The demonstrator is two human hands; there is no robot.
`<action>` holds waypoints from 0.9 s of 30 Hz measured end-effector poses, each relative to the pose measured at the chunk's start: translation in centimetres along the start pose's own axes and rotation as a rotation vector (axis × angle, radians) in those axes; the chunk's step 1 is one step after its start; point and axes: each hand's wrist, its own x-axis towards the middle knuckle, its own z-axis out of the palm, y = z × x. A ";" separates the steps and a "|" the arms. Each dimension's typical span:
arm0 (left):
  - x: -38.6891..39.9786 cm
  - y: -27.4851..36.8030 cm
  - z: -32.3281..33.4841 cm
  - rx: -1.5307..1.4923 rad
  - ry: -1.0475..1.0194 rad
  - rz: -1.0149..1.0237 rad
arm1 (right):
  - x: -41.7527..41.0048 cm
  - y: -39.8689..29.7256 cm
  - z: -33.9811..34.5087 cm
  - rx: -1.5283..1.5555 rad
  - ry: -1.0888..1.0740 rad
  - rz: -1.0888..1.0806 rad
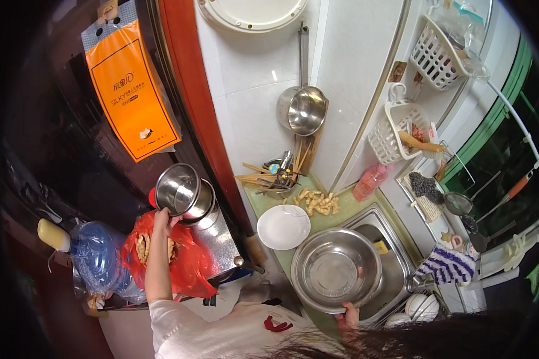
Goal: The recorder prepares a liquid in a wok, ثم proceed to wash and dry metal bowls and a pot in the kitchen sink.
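Observation:
My left hand [165,219] grips the rim of a small stainless steel bowl [177,190], tilted above more steel bowls [202,206] on the metal surface at the left. Below my left forearm lies a red plastic bag [193,262] with ginger [142,247] in it. My right hand [349,317] holds the near rim of a large stainless steel basin [336,270], which overlaps the sink's left edge. A white oval plate [283,227] lies on the green counter, left of the basin. Pieces of ginger [319,202] are spread behind the plate.
The steel sink [397,269] contains a yellow item. Behind the plate stands a holder with chopsticks [254,176]. A pink bottle [370,181] is at the counter's back. Bowls [422,307] sit in a rack at the right. A large blue water bottle [101,256] is at the left.

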 end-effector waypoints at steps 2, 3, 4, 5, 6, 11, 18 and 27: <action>-1.6 0.9 0.9 -0.054 -0.005 0.028 | -0.1 0.1 -0.4 -0.033 -0.013 0.007; -2.7 1.5 1.0 -0.045 -0.012 0.021 | -0.2 0.1 -0.4 -0.076 -0.044 0.018; -4.0 1.9 1.3 -0.041 -0.031 0.067 | -0.1 0.4 -0.3 -0.067 -0.028 0.019; -5.4 2.5 2.0 -0.036 -0.058 0.106 | 0.3 0.7 -0.3 -0.098 -0.023 0.019; -8.1 3.6 4.0 0.025 -0.103 0.054 | 0.7 1.0 -0.4 -0.125 -0.010 0.014; -13.0 0.9 9.6 0.165 -0.513 -0.121 | 0.4 1.3 2.2 -0.138 -0.042 0.054; -18.8 -11.8 20.1 0.305 -0.850 -0.408 | -0.1 1.8 2.1 -0.105 -0.074 0.030; -22.6 -13.7 21.8 0.473 -1.056 -0.363 | -0.2 2.9 2.7 0.043 -0.196 -0.102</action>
